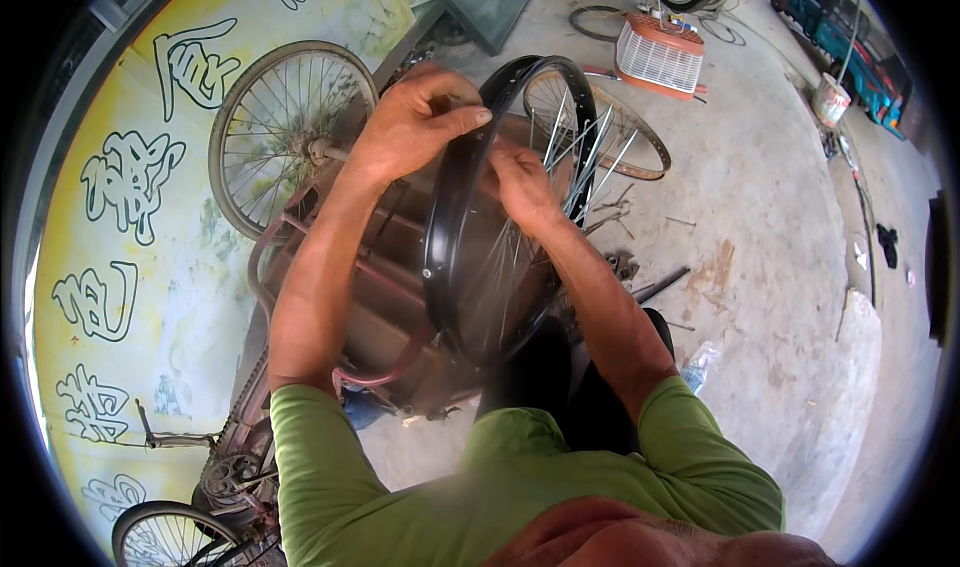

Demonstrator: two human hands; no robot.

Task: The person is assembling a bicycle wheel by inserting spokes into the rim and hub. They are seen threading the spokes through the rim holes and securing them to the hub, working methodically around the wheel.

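A black bicycle wheel rim (437, 247) stands upright in front of me, close to my legs. Shiny spokes (588, 157) run inside it, several of them bunched at the right. My left hand (420, 122) is closed in a pinch, thumb and forefinger at the outer face of the rim's upper part; whatever they hold is too small to see. From inside the rim, my right hand (524, 185) reaches to the same stretch, its fingers closed. The rim partly covers those fingertips, so I cannot make out what is in them.
At the left, a rusty cart frame with a spoked wheel (293, 132) stands beside a painted wall panel (190, 257). An old bare rim (640, 142) lies on the concrete floor beyond my right hand. Farther off are an orange-and-white basket (660, 55) and a bucket (831, 99).
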